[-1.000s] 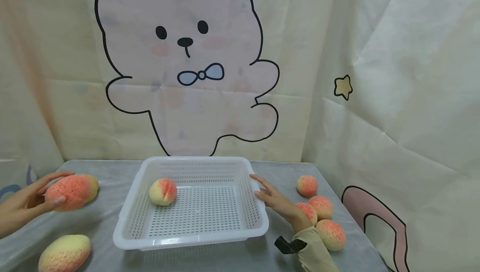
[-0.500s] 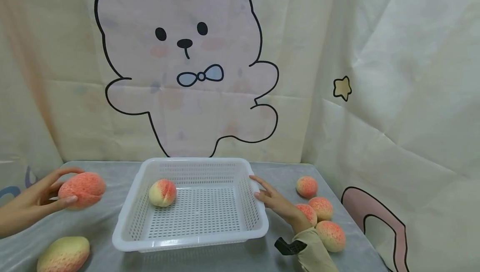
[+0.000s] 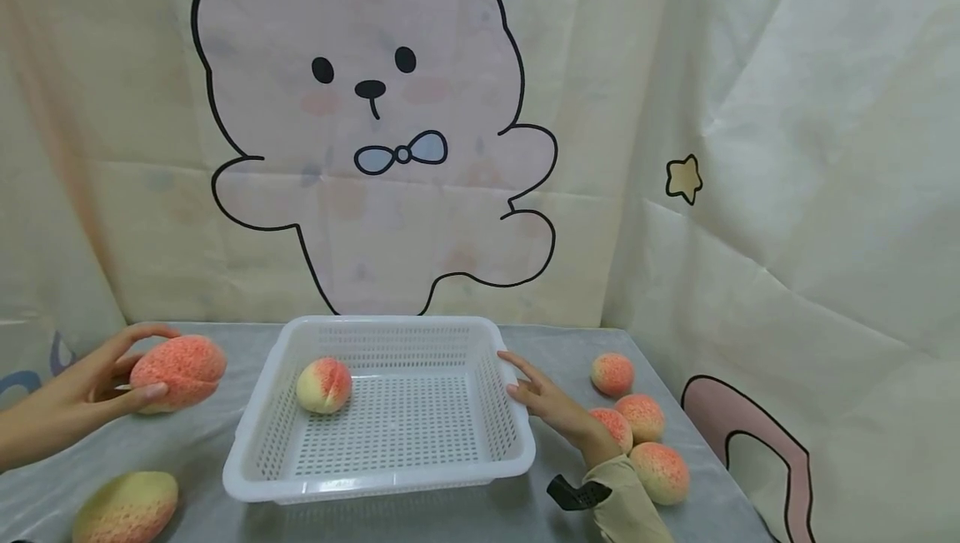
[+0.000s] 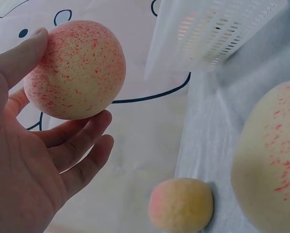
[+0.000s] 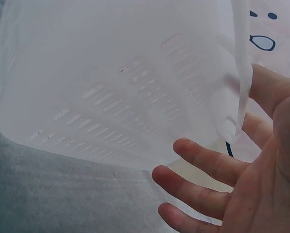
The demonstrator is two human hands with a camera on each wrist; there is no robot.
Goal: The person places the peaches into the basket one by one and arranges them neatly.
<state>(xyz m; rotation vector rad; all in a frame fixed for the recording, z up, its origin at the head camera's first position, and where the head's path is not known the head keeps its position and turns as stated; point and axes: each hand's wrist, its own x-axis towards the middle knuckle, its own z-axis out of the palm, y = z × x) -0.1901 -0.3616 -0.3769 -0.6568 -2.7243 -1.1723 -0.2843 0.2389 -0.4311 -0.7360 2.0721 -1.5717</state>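
My left hand point(image 3: 97, 389) holds a pink-red peach point(image 3: 180, 372) above the table at the left, thumb on one side and fingers on the other. Its pale speckled underside shows in the left wrist view, where a smaller-looking peach point(image 4: 181, 205) lies on the cloth beyond. A yellow-green peach point(image 3: 127, 510) rests nearer the front. In the middle stands a white perforated plastic basket point(image 3: 382, 476) with one peach point(image 3: 324, 386) at its left inside. On the basket's right rim, my right hand point(image 3: 551, 401) grips with thumb and forefinger; its other fingers extend outside the wall point(image 5: 110, 97).
Several peaches point(image 3: 659, 473) sit in a group on the right of the table, partly beside the right forearm. Grey cloth point(image 3: 562, 343) covers the table. A printed curtain point(image 3: 375, 235) hangs close behind its back edge.
My left hand has lifted the peach and carried it rightward, towards the basket. The yellowish peach part seen beside it earlier is now hidden in the head view. The right hand stays put.
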